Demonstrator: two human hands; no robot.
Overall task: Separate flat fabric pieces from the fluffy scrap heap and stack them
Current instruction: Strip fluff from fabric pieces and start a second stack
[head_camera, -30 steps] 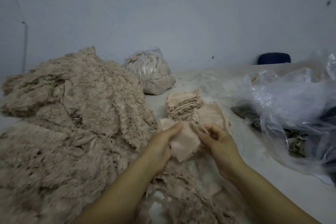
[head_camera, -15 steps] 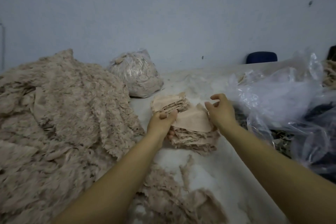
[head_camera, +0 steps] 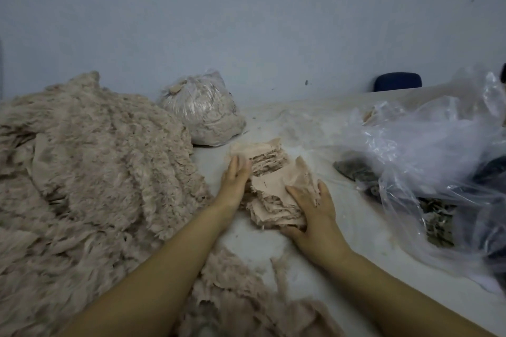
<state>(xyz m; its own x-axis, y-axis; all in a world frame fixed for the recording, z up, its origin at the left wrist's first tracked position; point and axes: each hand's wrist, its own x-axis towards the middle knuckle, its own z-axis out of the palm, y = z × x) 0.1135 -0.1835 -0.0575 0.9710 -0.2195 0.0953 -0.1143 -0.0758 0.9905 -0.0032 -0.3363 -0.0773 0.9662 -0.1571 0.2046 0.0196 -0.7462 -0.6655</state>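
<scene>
Two stacks of flat beige fabric pieces sit mid-table. The near stack (head_camera: 276, 204) lies between the two hands; the far stack (head_camera: 262, 157) stands just behind it, touching or nearly so.

The left hand (head_camera: 235, 182) lies with straight fingers against the left side of the stacks, fingertips reaching the far one; it is blurred, so exact contact is hard to read. The right hand (head_camera: 312, 208) rests flat on the near stack's top piece at its right edge, fingers spread and straight, thumb down along the stack's near side. Neither hand curls around anything.

The fluffy scrap heap (head_camera: 90, 172) fills the whole left side of the table (head_camera: 356, 232), rising high and running to the near edge. A lower spread of loose fluffy scraps (head_camera: 241, 290) lies near, between the two forearms, partly hidden by them.

Far behind the stacks, beside the heap, stands one tied clear bag of beige scraps (head_camera: 202, 109). On the right a large crumpled clear plastic sheet or bag (head_camera: 427, 150) covers the table's right side, close to the right hand's side of the stacks; under it show dark, mottled fabric pieces (head_camera: 356, 169), whose count cannot be told. One dark blue chair back (head_camera: 398, 85) shows past the table's far edge, against the pale wall (head_camera: 246, 22).
</scene>
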